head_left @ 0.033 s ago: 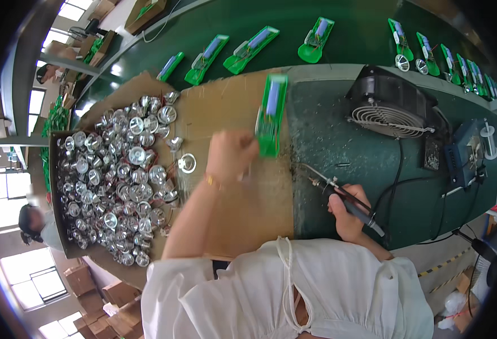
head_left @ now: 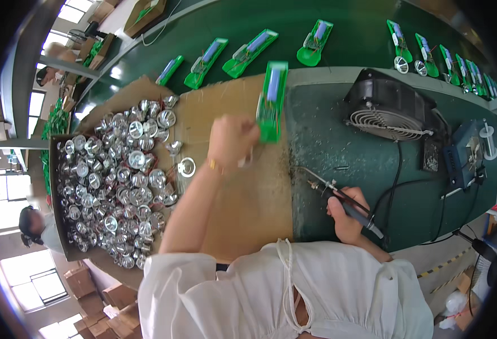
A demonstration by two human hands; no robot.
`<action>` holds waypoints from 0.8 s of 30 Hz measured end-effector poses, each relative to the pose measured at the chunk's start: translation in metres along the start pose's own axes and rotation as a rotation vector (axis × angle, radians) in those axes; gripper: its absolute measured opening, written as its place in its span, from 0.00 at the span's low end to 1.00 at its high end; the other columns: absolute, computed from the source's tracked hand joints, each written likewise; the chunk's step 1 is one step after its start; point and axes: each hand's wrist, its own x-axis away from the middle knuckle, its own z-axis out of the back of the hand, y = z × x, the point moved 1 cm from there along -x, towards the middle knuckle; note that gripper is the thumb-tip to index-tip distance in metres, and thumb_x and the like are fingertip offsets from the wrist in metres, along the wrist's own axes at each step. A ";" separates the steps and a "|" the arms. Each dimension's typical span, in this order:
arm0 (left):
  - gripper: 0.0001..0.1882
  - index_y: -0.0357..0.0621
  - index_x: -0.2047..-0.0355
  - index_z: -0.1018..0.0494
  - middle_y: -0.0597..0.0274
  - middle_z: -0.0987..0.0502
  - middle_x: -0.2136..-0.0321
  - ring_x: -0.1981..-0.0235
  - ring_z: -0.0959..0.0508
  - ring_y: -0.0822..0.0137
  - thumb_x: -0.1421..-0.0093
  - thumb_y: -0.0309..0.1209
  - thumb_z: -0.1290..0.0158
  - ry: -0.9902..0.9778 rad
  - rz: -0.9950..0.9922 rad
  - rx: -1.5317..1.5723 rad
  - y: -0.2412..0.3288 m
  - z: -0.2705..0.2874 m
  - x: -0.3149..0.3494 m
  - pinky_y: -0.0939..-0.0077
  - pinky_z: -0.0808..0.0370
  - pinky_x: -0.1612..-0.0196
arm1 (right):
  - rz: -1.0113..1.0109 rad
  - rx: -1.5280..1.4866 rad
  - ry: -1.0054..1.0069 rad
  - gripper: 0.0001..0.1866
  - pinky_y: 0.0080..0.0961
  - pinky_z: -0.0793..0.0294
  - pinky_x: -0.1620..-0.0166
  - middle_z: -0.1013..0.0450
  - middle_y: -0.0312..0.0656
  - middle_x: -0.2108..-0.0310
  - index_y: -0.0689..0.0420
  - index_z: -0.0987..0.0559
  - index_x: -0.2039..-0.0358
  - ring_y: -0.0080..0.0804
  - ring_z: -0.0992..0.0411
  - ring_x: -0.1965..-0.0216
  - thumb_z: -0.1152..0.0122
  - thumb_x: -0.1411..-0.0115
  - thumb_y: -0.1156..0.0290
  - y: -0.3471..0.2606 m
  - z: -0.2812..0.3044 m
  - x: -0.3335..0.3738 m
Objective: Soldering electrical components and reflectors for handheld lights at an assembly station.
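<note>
My left hand [head_left: 232, 138] is closed at the near left edge of a green plastic housing [head_left: 271, 116], which holds a blue-wrapped cylindrical cell and a small circuit board. Its fingertips are partly hidden. Something pale and blurred hangs below the fingers, too unclear to name. Over the green mat at the right, my right hand [head_left: 347, 217] grips a soldering iron [head_left: 368, 224] with a grey handle. The iron's thin metal tip points up and left, apart from the housing. A silver ring-shaped piece [head_left: 187, 167] lies on the cardboard left of my left forearm.
A cardboard box of shiny reflector cups [head_left: 138, 192] stands at the left. More green housings [head_left: 250, 52] lie along the far belt, some with reflectors. At the right are a black fan [head_left: 392, 107], a blue soldering station [head_left: 457, 161], a solder spool [head_left: 489, 141] and cables.
My left hand and the green housing have shifted away from me, toward the far belt. My right hand and the soldering iron have hardly moved.
</note>
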 end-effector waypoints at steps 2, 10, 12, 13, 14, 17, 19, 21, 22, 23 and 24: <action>0.11 0.37 0.80 0.27 0.56 0.30 0.89 0.87 0.27 0.67 0.51 0.34 0.48 0.130 -0.115 -0.041 -0.010 -0.003 -0.069 0.72 0.32 0.81 | -0.057 0.019 0.017 0.09 0.15 0.34 0.74 0.30 0.35 0.78 0.60 0.28 0.71 0.15 0.35 0.79 0.37 0.50 0.75 0.006 -0.002 0.000; 0.12 0.50 0.77 0.22 0.61 0.28 0.67 0.60 0.31 0.59 0.53 0.44 0.43 0.379 -0.386 -0.555 0.064 -0.045 -0.176 0.64 0.34 0.59 | -0.049 0.018 0.017 0.10 0.18 0.33 0.74 0.29 0.38 0.78 0.60 0.28 0.72 0.19 0.34 0.79 0.35 0.51 0.73 0.011 -0.002 -0.003; 0.11 0.50 0.77 0.22 0.61 0.27 0.66 0.59 0.31 0.60 0.51 0.42 0.45 0.287 -0.349 -0.689 0.061 -0.063 -0.179 0.63 0.34 0.58 | -0.059 -0.004 0.003 0.10 0.18 0.33 0.74 0.28 0.38 0.78 0.60 0.28 0.72 0.19 0.33 0.79 0.35 0.51 0.72 0.013 -0.004 -0.003; 0.10 0.48 0.79 0.22 0.59 0.27 0.68 0.60 0.30 0.58 0.50 0.39 0.48 0.296 -0.332 -0.630 0.055 -0.064 -0.180 0.63 0.34 0.58 | -0.034 0.000 0.006 0.10 0.18 0.33 0.74 0.28 0.38 0.78 0.60 0.28 0.72 0.19 0.33 0.79 0.35 0.51 0.72 0.016 -0.005 -0.002; 0.10 0.46 0.80 0.23 0.58 0.27 0.69 0.61 0.30 0.57 0.51 0.37 0.48 0.294 -0.301 -0.550 0.046 -0.062 -0.180 0.63 0.34 0.58 | -0.008 0.002 0.004 0.10 0.17 0.33 0.74 0.28 0.37 0.78 0.60 0.29 0.72 0.19 0.33 0.79 0.35 0.51 0.72 0.017 -0.006 -0.002; 0.08 0.44 0.85 0.27 0.56 0.28 0.73 0.65 0.30 0.55 0.54 0.33 0.48 0.286 -0.355 -0.357 0.043 -0.033 -0.135 0.63 0.34 0.62 | -0.041 0.023 0.008 0.10 0.17 0.33 0.74 0.28 0.37 0.78 0.60 0.29 0.72 0.18 0.33 0.78 0.35 0.51 0.72 0.012 0.001 -0.002; 0.07 0.44 0.85 0.28 0.56 0.30 0.76 0.68 0.31 0.55 0.54 0.32 0.47 0.304 -0.385 -0.339 0.026 -0.001 -0.079 0.63 0.34 0.65 | -0.016 0.024 0.022 0.09 0.17 0.33 0.74 0.29 0.38 0.77 0.61 0.29 0.73 0.18 0.33 0.79 0.36 0.51 0.74 0.012 0.004 0.001; 0.06 0.44 0.85 0.30 0.58 0.32 0.78 0.71 0.32 0.56 0.56 0.29 0.46 0.316 -0.335 -0.311 0.000 0.010 -0.021 0.64 0.36 0.67 | -0.079 0.006 0.051 0.08 0.16 0.32 0.74 0.31 0.38 0.77 0.62 0.29 0.72 0.18 0.33 0.79 0.39 0.50 0.77 0.012 -0.004 -0.005; 0.06 0.44 0.86 0.30 0.58 0.33 0.78 0.72 0.33 0.57 0.57 0.28 0.45 0.333 -0.319 -0.279 -0.006 0.014 0.012 0.64 0.37 0.68 | -0.105 -0.016 0.038 0.08 0.16 0.32 0.75 0.31 0.37 0.77 0.62 0.30 0.70 0.19 0.33 0.79 0.40 0.50 0.79 0.006 -0.004 -0.005; 0.06 0.44 0.86 0.31 0.59 0.33 0.78 0.72 0.33 0.57 0.58 0.27 0.44 0.334 -0.279 -0.277 -0.011 0.014 0.044 0.65 0.37 0.69 | -0.082 -0.061 0.053 0.08 0.16 0.32 0.76 0.32 0.38 0.78 0.63 0.31 0.69 0.19 0.32 0.79 0.42 0.48 0.79 0.007 -0.004 -0.004; 0.07 0.44 0.86 0.32 0.59 0.33 0.78 0.73 0.33 0.58 0.58 0.26 0.44 0.340 -0.247 -0.265 -0.015 0.009 0.069 0.65 0.38 0.69 | -0.056 -0.036 0.039 0.07 0.17 0.32 0.76 0.32 0.39 0.78 0.63 0.32 0.69 0.19 0.33 0.80 0.43 0.47 0.78 0.003 -0.002 -0.005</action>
